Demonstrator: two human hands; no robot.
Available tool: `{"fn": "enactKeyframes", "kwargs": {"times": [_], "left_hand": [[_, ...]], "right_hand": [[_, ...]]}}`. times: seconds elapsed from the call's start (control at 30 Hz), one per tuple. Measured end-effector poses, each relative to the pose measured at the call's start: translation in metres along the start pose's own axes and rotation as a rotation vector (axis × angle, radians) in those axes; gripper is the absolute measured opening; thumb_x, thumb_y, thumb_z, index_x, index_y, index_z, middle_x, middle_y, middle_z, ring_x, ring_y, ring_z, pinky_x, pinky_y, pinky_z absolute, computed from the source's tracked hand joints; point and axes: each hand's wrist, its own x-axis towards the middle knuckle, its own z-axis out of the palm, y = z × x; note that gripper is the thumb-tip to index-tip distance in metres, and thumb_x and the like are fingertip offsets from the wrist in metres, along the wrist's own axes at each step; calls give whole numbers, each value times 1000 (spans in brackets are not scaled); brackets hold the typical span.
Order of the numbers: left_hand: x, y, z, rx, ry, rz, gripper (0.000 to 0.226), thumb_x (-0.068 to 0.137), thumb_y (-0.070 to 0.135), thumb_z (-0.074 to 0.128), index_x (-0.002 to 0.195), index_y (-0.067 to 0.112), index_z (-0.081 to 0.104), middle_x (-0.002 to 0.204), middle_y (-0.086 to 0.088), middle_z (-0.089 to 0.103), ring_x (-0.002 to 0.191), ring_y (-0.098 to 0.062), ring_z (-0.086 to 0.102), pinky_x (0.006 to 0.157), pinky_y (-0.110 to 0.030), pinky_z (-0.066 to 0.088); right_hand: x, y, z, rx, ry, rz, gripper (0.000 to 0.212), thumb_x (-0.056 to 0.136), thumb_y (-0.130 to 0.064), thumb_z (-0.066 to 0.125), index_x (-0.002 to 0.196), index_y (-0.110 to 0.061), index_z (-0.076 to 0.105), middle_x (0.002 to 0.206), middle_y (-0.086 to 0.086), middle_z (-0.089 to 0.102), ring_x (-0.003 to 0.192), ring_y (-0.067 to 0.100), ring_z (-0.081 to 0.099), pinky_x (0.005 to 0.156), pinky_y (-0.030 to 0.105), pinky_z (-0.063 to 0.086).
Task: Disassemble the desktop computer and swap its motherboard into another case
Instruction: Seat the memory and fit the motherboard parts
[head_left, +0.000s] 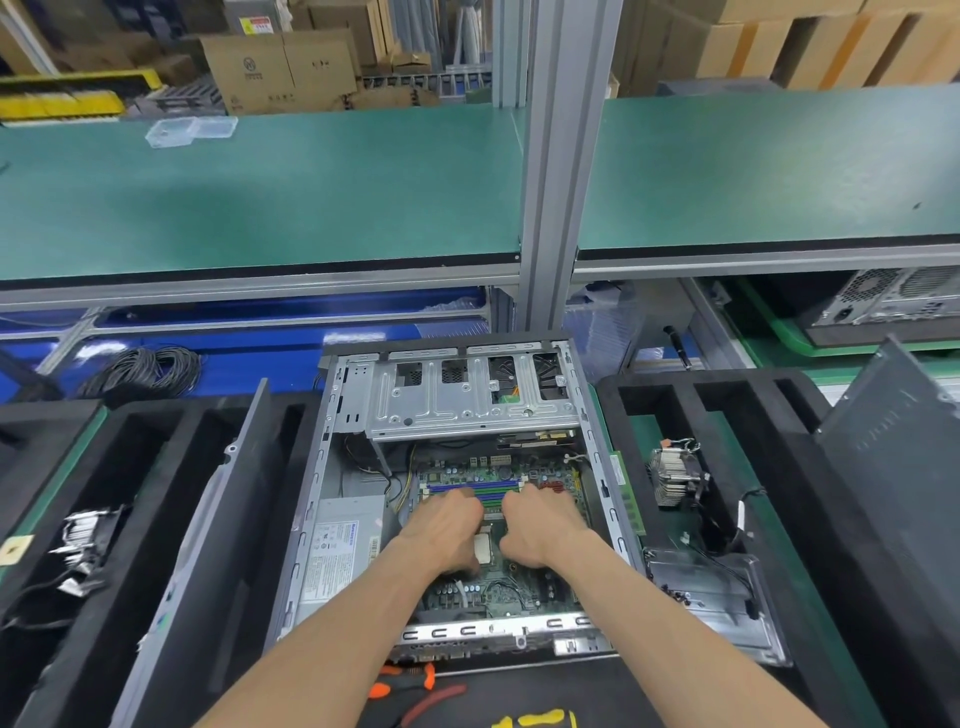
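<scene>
Hands first: left hand (441, 525) and right hand (540, 525) both sit knuckles-up on the board (488, 587), fingers curled down toward the RAM slots (478, 491) at its far edge. Fingertips are hidden under the knuckles, so can't tell if either grip is clenched on a RAM stick, pressing slot latches, or just resting. CPU (483, 548) shows bare between the wrists, no cooler on it.

Board lies flat in the open case (322, 499), which sits mid-worktop between foam trays. PSU (340, 551) is left of the board w/ yellow wires running to it; drive cage (467, 400) spans the far end.

Judged step: clearing RAM or freeing the board before lift-out. To do it well:
- push both end latches outward together, then pull the stick straight up, no rocking
- keep palms off the bare CPU
- check the PSU wires are unplugged before lifting, else the board will snag
- lift by edges, near side first, to clear the cage overhang

Cooler (675, 475) rests in the right tray, well apart. Pliers (415, 691) lie near, just in front of the case.
</scene>
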Motion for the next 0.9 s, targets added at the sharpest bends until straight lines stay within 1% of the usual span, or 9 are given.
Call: {"fn": "enactKeyframes", "kwargs": {"times": [0.13, 0.23, 0.33, 0.43, 0.57, 0.63, 0.7, 0.8, 0.9], "left_hand": [[-2, 1, -2, -4, 9, 11, 37, 64, 28, 87, 86, 11, 62, 96, -3, 51, 85, -28, 64, 59, -32, 41], [-3, 2, -4, -13, 1, 16, 42, 63, 25, 86, 81, 15, 50, 88, -2, 48, 82, -28, 62, 57, -33, 39], [-2, 2, -4, -34, -8, -3, 44, 62, 25, 88, 87, 13, 53, 77, 1, 43, 84, -29, 64, 57, -33, 41], [-1, 2, -3, -53, -11, -22, 48, 62, 26, 89, 92, 11, 55, 85, -3, 54, 83, -29, 63, 58, -33, 43], [1, 1, -2, -53, -3, -20, 49, 61, 27, 90, 92, 9, 56, 91, -7, 58, 81, -28, 62, 58, -33, 43], [1, 1, -1, -51, -2, -11, 46, 62, 28, 90, 85, 11, 54, 89, -4, 53, 75, -26, 56, 57, -33, 42], [1, 1, 0, -46, -9, -2, 47, 62, 31, 91, 81, 11, 53, 86, -2, 47, 74, -25, 53, 57, -33, 41], [2, 0, 1, -56, -19, 6, 46, 62, 33, 91, 82, 8, 57, 87, -2, 47, 74, -25, 53, 56, -33, 41], [4, -1, 1, -72, -24, 5, 46, 61, 32, 91, 87, 7, 63, 92, -3, 50, 74, -24, 55, 55, -33, 41]], "right_hand": [[0, -1, -1, 25, 39, -36, 27, 81, -19, 57, 107, -13, 57, 104, 12, 61, 95, 35, 63, 72, 39, 42], [2, -1, -1, 71, 56, -93, 22, 83, -14, 58, 105, -12, 59, 100, 14, 63, 93, 37, 64, 67, 37, 43], [5, -1, 1, 93, 64, -115, 20, 92, -22, 61, 106, -9, 66, 104, 16, 65, 96, 38, 64, 74, 41, 50], [6, -1, 2, 98, 69, -116, 24, 95, -28, 61, 109, -10, 70, 105, 17, 67, 98, 38, 64, 79, 42, 52], [7, -3, 5, 102, 91, -68, 23, 96, -29, 58, 101, -7, 64, 102, 17, 64, 95, 38, 64, 73, 41, 48], [8, -4, 8, 119, 68, -25, 21, 96, -31, 58, 97, -10, 58, 103, 15, 62, 93, 36, 63, 71, 38, 44], [9, -6, 8, 166, 15, 4, 19, 95, -31, 60, 92, -14, 52, 103, 13, 60, 85, 32, 58, 70, 36, 44], [9, -7, 6, 206, -36, 36, 14, 91, -22, 60, 93, -15, 48, 109, 13, 58, 82, 29, 51, 71, 36, 44], [8, -7, 3, 199, -56, 57, 13, 87, -19, 58, 94, -14, 48, 100, 9, 54, 83, 29, 52, 70, 37, 43]]}}
